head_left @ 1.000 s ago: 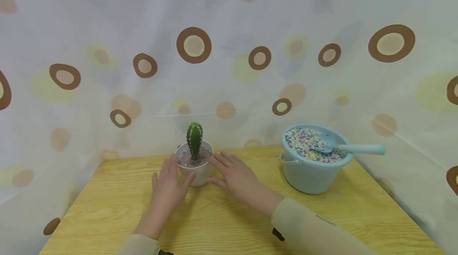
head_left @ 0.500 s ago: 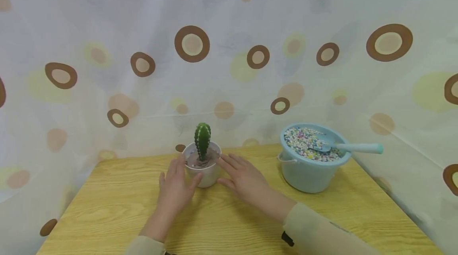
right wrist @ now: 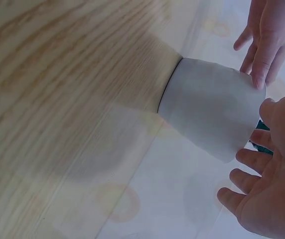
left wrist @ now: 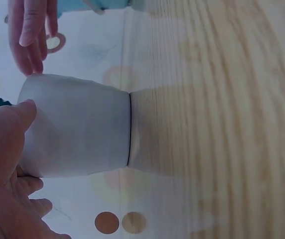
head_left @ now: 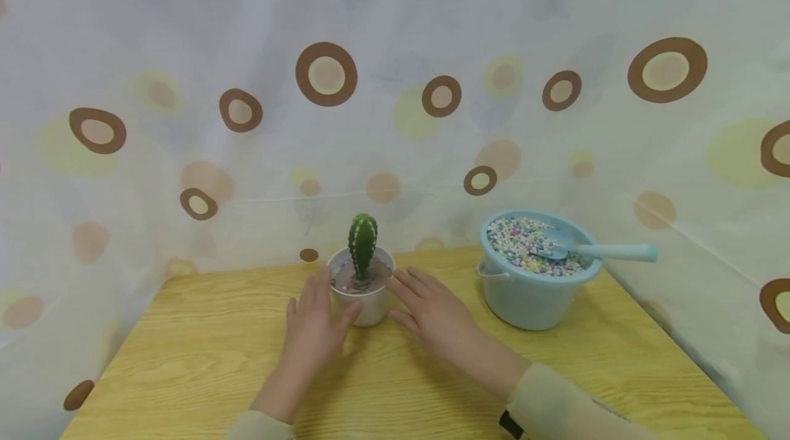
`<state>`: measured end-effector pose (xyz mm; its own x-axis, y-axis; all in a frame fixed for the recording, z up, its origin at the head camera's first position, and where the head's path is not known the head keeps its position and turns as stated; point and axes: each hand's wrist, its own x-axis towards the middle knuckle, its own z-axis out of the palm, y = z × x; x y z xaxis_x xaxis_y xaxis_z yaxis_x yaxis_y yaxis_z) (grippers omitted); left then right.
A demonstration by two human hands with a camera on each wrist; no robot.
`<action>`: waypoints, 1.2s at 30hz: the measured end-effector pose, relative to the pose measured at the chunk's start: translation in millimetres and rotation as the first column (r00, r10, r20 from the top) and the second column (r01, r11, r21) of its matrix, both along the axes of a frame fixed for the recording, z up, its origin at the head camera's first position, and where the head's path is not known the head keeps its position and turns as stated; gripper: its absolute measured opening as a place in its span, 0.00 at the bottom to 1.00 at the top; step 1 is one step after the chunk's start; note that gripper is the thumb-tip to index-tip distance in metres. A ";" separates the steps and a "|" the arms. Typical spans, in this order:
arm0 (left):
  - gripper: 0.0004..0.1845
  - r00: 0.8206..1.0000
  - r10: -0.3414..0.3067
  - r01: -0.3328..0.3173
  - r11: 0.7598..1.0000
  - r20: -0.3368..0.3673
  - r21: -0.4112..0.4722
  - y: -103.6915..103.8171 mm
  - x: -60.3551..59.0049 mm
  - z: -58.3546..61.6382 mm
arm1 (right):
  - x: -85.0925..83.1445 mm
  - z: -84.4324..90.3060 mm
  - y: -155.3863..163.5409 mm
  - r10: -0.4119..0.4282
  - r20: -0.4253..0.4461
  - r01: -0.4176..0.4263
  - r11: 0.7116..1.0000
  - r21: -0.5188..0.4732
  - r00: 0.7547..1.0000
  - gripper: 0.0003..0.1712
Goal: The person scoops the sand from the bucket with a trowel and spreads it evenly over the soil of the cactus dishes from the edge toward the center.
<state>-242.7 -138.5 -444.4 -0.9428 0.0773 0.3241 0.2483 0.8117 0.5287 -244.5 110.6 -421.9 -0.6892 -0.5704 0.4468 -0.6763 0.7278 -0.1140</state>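
Observation:
A green cactus [head_left: 363, 242] stands upright in a white pot [head_left: 372, 306] with greyish-brown fill, on the wooden table. My left hand [head_left: 316, 325] lies against the pot's left side, fingers extended near the rim; in the left wrist view its thumb [left wrist: 27, 112] touches the pot's wall. On the other side my right hand [head_left: 439, 313] touches the rim with its fingertips, the fingers fairly straight and the thumb held apart. Seen from the right wrist, the pot's base [right wrist: 170, 84] sits on the table. Both palms stay off the pot.
To the right stands a light blue bucket [head_left: 524, 299] filled with small multicoloured pellets [head_left: 518, 238]. A blue scoop [head_left: 617, 252] lies in it, handle sticking out over the right rim. A spotted curtain [head_left: 395, 131] hangs behind the wooden table [head_left: 204, 344].
The potted cactus has slid to the right across the table, closer to the bucket, with both hands moving along beside it. The view has shifted slightly. The bucket stays put.

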 end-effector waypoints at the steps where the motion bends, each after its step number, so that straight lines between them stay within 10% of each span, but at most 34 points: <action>1: 0.49 1.000 -0.002 0.002 1.000 -0.001 -0.002 1.1 0.3 -0.3 | 0.8 -0.7 1.5 -0.001 0.002 0.001 1.000 -0.004 1.000 0.32; 36: 0.49 0.998 -0.056 0.056 0.998 -0.019 -0.010 32.5 16.9 -1.8 | 26.5 -7.4 35.1 -0.054 0.030 0.057 0.989 -0.134 0.998 0.32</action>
<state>-225.8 -105.9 -446.2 -0.9306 0.1330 0.3411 0.3036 0.8008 0.5162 -218.0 145.7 -429.2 -0.7305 -0.4669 0.4984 -0.6309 0.7408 -0.2308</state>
